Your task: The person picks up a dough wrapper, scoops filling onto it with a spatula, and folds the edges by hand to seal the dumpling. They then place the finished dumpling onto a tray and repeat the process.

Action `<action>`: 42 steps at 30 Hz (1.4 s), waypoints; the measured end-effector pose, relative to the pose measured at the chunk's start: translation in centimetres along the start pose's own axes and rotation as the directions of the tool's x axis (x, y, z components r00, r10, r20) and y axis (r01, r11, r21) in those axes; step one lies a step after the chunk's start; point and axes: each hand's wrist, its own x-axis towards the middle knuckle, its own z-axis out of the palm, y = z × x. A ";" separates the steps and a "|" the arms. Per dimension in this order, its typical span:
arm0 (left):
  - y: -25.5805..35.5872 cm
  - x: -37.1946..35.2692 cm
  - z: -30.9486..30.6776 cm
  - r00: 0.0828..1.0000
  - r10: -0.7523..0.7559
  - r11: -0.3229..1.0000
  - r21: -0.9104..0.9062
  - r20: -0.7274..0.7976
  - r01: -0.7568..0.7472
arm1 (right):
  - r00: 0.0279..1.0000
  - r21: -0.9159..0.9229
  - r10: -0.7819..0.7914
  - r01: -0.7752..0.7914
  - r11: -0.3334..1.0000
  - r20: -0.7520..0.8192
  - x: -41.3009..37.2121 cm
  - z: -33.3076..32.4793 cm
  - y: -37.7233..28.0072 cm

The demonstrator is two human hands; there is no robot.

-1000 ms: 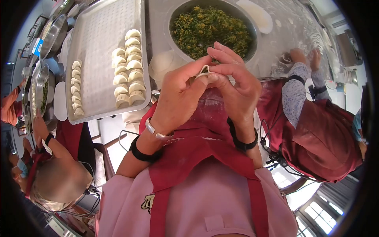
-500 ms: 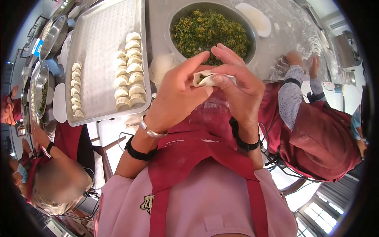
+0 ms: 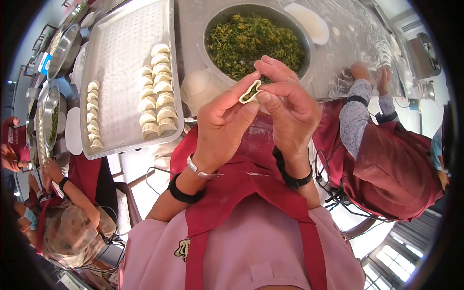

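A small white dumpling (image 3: 250,92) with green filling showing through its open top is pinched between my two hands, in front of a steel bowl's near rim. My left hand (image 3: 224,118) grips its left side with thumb and fingers. On the other side, my right hand (image 3: 294,111) presses the edge of the wrapper between thumb and forefinger. Chopped green and yellow filling (image 3: 253,41) lies in the metal bowl (image 3: 204,48) beyond my hands. Round white wrappers (image 3: 198,87) lie left of the bowl, partly behind my left hand.
A metal tray (image 3: 121,87) at left holds rows of folded dumplings (image 3: 164,87). A white scraper (image 3: 309,24) lies right of the bowl. One person's hand (image 3: 360,71) rests on the floury table at right. Another person (image 3: 72,193) is at lower left, near more bowls.
The dumpling has turned from lying sideways to slanting upward, its opening now facing me. My left hand has moved slightly, its fingers closer to my right hand's. The person at lower left has shifted.
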 end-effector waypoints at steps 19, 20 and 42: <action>0.5 0.1 -1.3 0.980 -0.166 0.952 0.278 0.106 0.131 | 0.973 -0.200 -0.092 0.135 0.971 0.210 -0.2 -0.9 0.8; 0.4 0.1 -1.4 0.981 -0.165 0.949 0.285 0.100 0.131 | 0.967 -0.238 -0.104 0.160 0.958 0.231 0.0 -1.0 0.6; 1.2 -0.4 -0.8 0.989 -0.144 0.964 0.221 -0.021 0.145 | 0.990 -0.006 0.123 -0.123 0.992 0.075 -1.0 0.6 0.2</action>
